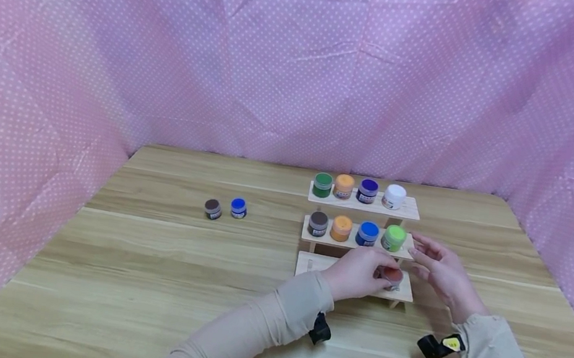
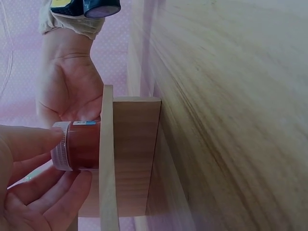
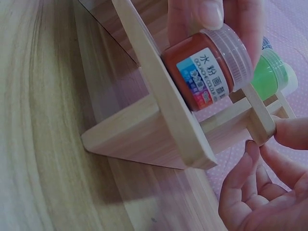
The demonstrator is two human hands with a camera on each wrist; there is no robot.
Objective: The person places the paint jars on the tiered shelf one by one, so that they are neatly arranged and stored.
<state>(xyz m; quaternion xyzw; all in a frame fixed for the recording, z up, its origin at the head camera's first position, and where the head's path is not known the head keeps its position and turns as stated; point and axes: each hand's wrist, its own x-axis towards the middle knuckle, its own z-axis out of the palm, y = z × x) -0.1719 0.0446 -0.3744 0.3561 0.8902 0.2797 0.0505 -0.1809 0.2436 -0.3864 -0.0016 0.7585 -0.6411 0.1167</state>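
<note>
My left hand [image 1: 359, 272] grips a reddish-brown gouache paint jar [image 3: 202, 72] by its clear lid, fingers and thumb around it. The jar stands upright at the right end of the lowest step of a three-tier wooden display stand [image 1: 315, 263]. My right hand [image 1: 441, 272] pinches the right end of the middle step between thumb and fingers, close beside a light green jar [image 1: 393, 238]. Left of that on the same step are a blue jar [image 1: 367, 234], an orange jar [image 1: 341, 228] and a dark brown jar [image 1: 317, 224].
On the top step stand a green jar [image 1: 322, 184], a light orange jar [image 1: 344, 186], a dark purple-blue jar [image 1: 367, 191] and a white jar [image 1: 394, 196]. Further left on the wooden table [image 1: 135, 280] sit a small brown jar [image 1: 212, 209] and a small blue jar [image 1: 238, 208]. Pink dotted cloth [image 1: 293, 67] hangs behind.
</note>
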